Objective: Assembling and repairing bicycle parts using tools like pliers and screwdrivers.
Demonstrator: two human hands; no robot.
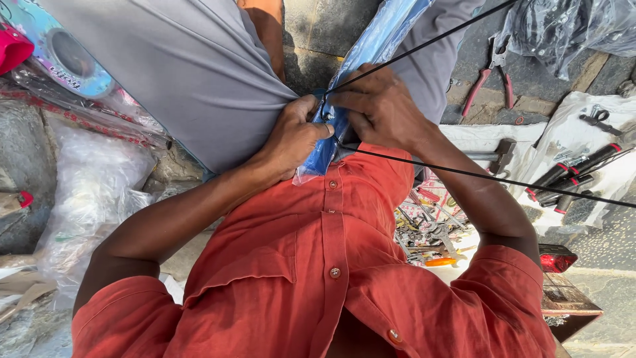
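Observation:
A folded blue umbrella [371, 56] lies in my lap between my grey-trousered knees, running up toward the top of the view. My left hand [295, 136] pinches a small metal part at the umbrella's lower end, fingers closed on it. My right hand [377, 106] grips the same spot from the right, fingers pressed on the blue cloth and the metal fitting. Two thin black ribs [477, 174] spread out from that point to the right. My rust-red shirt fills the lower view.
Red-handled pliers [487, 83] lie on the stone paving at the upper right. Several screwdrivers [573, 174] and scissors [599, 119] rest on a white cloth at the right. Loose metal parts [430, 235] sit by my right elbow. Clear plastic bags [93, 192] lie at the left.

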